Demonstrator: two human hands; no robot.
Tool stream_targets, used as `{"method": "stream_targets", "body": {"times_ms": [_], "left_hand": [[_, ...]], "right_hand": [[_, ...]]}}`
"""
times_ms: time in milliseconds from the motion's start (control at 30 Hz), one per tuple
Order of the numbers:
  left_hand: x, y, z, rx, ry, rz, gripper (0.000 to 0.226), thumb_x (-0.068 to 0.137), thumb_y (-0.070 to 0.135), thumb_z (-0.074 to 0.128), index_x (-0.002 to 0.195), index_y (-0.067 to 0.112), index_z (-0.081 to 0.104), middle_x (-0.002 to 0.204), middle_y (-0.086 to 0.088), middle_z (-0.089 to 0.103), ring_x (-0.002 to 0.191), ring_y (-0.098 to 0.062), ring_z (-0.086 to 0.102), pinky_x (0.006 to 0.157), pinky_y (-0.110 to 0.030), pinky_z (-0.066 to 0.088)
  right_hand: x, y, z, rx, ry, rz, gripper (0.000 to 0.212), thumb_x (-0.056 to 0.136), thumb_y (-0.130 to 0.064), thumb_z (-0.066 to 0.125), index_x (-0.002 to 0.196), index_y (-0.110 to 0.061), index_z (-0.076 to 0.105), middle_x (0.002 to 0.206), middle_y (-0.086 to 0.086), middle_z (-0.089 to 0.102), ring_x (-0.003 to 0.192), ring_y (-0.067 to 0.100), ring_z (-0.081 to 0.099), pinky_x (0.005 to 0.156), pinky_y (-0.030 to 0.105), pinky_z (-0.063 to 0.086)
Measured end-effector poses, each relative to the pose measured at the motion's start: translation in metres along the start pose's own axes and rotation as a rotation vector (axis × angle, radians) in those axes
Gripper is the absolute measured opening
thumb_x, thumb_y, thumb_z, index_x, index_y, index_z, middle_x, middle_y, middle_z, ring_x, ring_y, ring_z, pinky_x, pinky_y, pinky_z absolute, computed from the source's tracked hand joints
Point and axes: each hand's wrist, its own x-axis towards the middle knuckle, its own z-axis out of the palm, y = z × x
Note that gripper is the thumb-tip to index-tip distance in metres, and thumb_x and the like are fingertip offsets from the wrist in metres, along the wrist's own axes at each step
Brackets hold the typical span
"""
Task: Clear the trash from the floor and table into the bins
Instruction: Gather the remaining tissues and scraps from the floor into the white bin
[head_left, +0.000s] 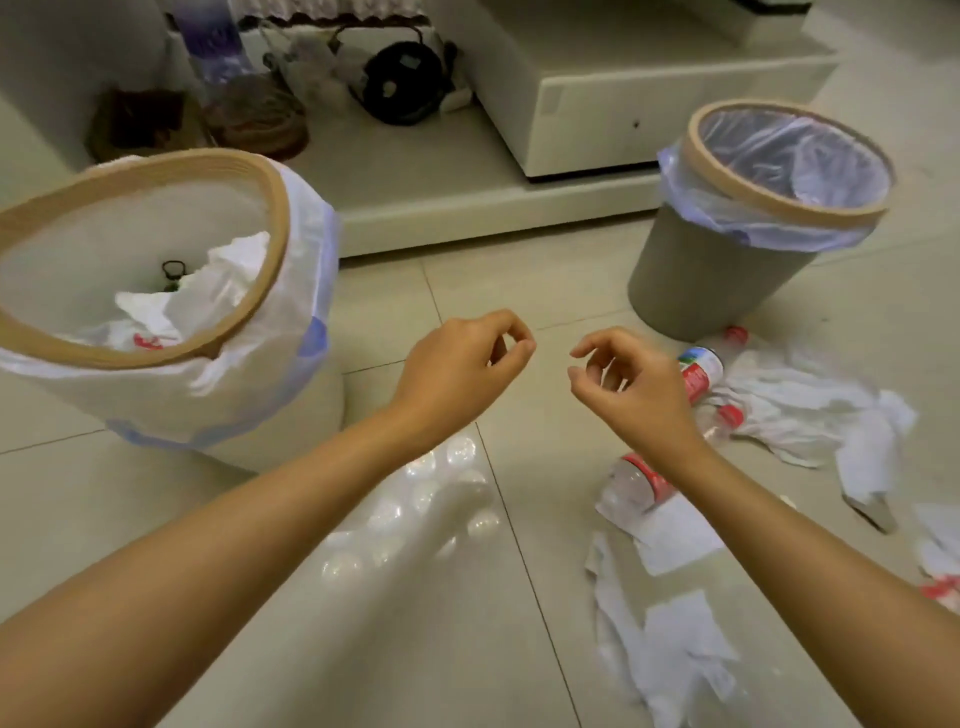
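Both my hands hover above the tiled floor, side by side and apart. My left hand (467, 358) has loosely curled fingers with thumb near fingertips and holds nothing. My right hand (631, 384) is likewise loosely curled and holds nothing. At the left stands a large bin (283, 208) with a white liner and crumpled white trash inside. A smaller grey bin (696, 280) with a clear liner stands at the back right. Crushed plastic bottles with red labels (701, 371) (636, 483) lie under and beside my right hand. Bubble wrap (415, 514) lies below my left forearm.
Torn white paper and plastic bags (810, 410) (675, 644) litter the floor at the right and lower right. A low cream platform (467, 208) with a white cabinet (623, 78), baskets and a black object runs along the back.
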Motion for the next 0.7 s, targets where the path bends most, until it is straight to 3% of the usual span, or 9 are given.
{"method": "stream_targets", "body": {"times_ms": [300, 467, 533, 600, 700], "left_hand": [[0.015, 0.036, 0.131, 0.003, -0.41, 0.078, 0.019, 0.093, 0.041, 0.054, 0.108, 0.031, 0.06, 0.084, 0.012, 0.063, 0.078, -0.013, 0.06, 0.067, -0.029, 0.046], [-0.001, 0.054, 0.195, -0.005, -0.752, 0.261, 0.05, 0.085, 0.035, 0.067, 0.132, 0.032, 0.048, 0.11, 0.006, 0.06, 0.089, -0.014, 0.059, 0.077, -0.033, 0.05], [-0.016, 0.061, 0.217, 0.012, -0.87, 0.325, 0.061, 0.085, 0.035, 0.067, 0.139, 0.032, 0.041, 0.124, 0.006, 0.054, 0.104, -0.014, 0.057, 0.088, -0.034, 0.05], [-0.03, 0.067, 0.236, 0.132, -0.933, 0.415, 0.068, 0.086, 0.039, 0.064, 0.146, 0.027, 0.033, 0.139, 0.0, 0.046, 0.123, -0.018, 0.048, 0.098, -0.038, 0.045], [-0.03, 0.068, 0.253, 0.266, -0.898, 0.41, 0.076, 0.083, 0.042, 0.067, 0.145, 0.017, 0.03, 0.147, -0.009, 0.034, 0.133, -0.027, 0.037, 0.104, -0.04, 0.04]], "right_hand": [[-0.083, 0.09, -0.073, -0.137, 0.131, 0.279, 0.018, 0.071, -0.021, 0.067, 0.085, -0.031, 0.063, 0.067, -0.007, 0.059, 0.054, 0.02, 0.05, 0.058, 0.034, 0.046], [-0.131, 0.118, -0.102, -0.195, 0.146, 0.414, 0.023, 0.072, -0.014, 0.07, 0.089, -0.03, 0.065, 0.074, -0.008, 0.06, 0.058, 0.016, 0.054, 0.062, 0.032, 0.046], [-0.148, 0.125, -0.11, -0.236, 0.13, 0.454, 0.026, 0.073, -0.015, 0.071, 0.092, -0.031, 0.065, 0.08, -0.011, 0.061, 0.063, 0.012, 0.057, 0.062, 0.026, 0.046], [-0.163, 0.131, -0.118, -0.267, 0.107, 0.489, 0.027, 0.074, -0.018, 0.07, 0.096, -0.033, 0.065, 0.084, -0.013, 0.061, 0.069, 0.011, 0.058, 0.064, 0.026, 0.046], [-0.182, 0.14, -0.124, -0.325, 0.077, 0.542, 0.028, 0.077, -0.022, 0.07, 0.102, -0.033, 0.064, 0.093, -0.016, 0.059, 0.08, 0.007, 0.058, 0.067, 0.024, 0.048]]}}
